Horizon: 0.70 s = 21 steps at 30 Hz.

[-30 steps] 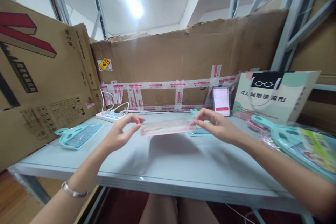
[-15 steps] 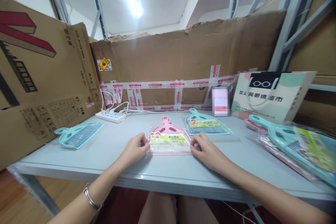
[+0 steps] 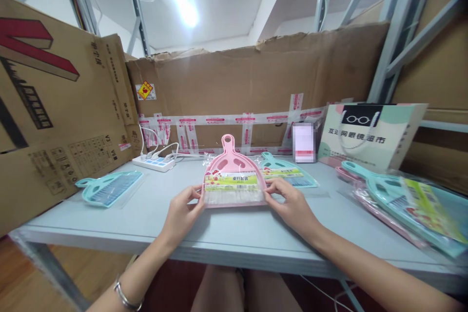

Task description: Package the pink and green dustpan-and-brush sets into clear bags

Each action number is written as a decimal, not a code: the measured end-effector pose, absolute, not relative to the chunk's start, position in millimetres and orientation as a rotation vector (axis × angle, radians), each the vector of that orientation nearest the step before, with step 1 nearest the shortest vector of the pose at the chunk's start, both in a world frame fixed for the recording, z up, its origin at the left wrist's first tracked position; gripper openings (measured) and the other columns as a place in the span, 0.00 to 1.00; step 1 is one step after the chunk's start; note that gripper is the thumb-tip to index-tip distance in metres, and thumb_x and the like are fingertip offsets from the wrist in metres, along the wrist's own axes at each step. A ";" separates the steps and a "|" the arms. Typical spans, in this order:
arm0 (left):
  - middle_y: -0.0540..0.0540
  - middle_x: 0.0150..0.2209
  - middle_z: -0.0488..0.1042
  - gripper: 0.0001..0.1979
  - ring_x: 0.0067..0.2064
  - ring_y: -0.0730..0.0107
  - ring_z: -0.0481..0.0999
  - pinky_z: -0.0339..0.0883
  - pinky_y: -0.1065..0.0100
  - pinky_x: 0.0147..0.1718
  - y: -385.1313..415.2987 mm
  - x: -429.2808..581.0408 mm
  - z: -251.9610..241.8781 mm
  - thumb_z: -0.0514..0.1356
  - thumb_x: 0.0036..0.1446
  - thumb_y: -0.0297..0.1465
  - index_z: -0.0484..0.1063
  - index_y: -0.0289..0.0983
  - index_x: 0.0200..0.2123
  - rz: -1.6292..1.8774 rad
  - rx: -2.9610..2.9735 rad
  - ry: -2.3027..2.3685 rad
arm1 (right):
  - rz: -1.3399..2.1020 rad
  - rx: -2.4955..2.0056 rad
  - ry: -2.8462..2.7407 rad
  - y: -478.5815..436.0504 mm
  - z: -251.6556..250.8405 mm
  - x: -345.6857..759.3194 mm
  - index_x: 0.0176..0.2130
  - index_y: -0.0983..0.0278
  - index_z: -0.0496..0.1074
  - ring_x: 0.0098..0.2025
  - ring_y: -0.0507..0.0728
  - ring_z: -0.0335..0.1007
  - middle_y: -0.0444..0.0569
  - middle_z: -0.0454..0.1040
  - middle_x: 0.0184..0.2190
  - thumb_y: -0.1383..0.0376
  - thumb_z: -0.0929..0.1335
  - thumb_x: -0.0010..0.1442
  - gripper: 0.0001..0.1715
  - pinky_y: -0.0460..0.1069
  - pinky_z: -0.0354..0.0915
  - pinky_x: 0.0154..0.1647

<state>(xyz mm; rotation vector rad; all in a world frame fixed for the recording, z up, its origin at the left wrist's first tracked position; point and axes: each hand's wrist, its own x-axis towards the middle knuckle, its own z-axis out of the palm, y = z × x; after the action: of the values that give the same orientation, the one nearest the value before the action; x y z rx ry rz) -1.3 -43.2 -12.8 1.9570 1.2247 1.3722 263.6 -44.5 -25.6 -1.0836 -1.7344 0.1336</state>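
A pink mini dustpan set in clear wrap [image 3: 231,178], with a green and yellow label, stands tilted up off the grey table [image 3: 234,234], its handle pointing upward. My left hand [image 3: 185,209] pinches its lower left corner. My right hand [image 3: 290,204] pinches its lower right corner. Both hands have their fingers closed on the wrap's edges.
A teal dustpan set [image 3: 288,173] lies just behind the pink one. Another teal one [image 3: 109,187] lies at the left. Several wrapped sets [image 3: 405,200] are piled at the right. A power strip [image 3: 153,162], a phone [image 3: 303,143], a paper bag [image 3: 369,134] and cardboard walls [image 3: 256,83] stand at the back.
The pink set was held flat in the air, then lay flat on the table; now both hands have tipped it upright, handle up, toward me.
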 end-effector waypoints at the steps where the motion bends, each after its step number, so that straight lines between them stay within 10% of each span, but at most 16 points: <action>1: 0.38 0.43 0.75 0.11 0.43 0.60 0.75 0.72 0.67 0.29 -43.4 -1.4 -12.8 0.56 0.50 0.36 0.60 0.37 0.22 1.373 1.955 1.218 | 0.137 -1.083 -1.733 -44.7 -25.6 263.3 0.24 0.61 0.62 0.43 0.59 0.68 0.51 0.71 0.33 0.66 0.62 0.52 0.06 0.53 0.62 0.42; 9: 0.40 0.40 0.76 0.13 0.41 0.60 0.75 0.70 0.64 0.35 -34.6 -7.7 -10.0 0.60 0.45 0.37 0.60 0.37 0.20 1.276 1.788 1.290 | 0.474 -1.208 -1.633 -32.8 -26.9 259.4 0.23 0.62 0.63 0.30 0.55 0.70 0.48 0.72 0.26 0.64 0.64 0.47 0.04 0.50 0.65 0.35; 16: 0.53 0.21 0.69 0.17 0.21 0.78 0.68 0.63 0.74 0.23 4.3 -13.6 6.7 0.66 0.38 0.37 0.64 0.36 0.29 1.048 1.212 1.311 | 0.558 -1.314 -1.686 6.4 -17.0 250.2 0.21 0.63 0.63 0.26 0.53 0.66 0.44 0.69 0.21 0.67 0.64 0.43 0.02 0.48 0.61 0.29; 21: 0.52 0.14 0.66 0.19 0.19 0.71 0.69 0.59 0.73 0.17 60.5 -12.3 25.2 0.62 0.43 0.46 0.67 0.35 0.25 0.932 1.308 1.279 | 0.506 -1.140 -1.672 41.3 -13.6 245.0 0.25 0.63 0.63 0.27 0.53 0.65 0.43 0.68 0.22 0.65 0.63 0.47 0.03 0.49 0.61 0.32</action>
<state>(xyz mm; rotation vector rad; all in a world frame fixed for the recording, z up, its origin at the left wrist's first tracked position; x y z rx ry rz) -12.3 60.5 25.2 1.3076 1.2791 0.9317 245.0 41.3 -13.6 -1.1403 -1.6720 0.5063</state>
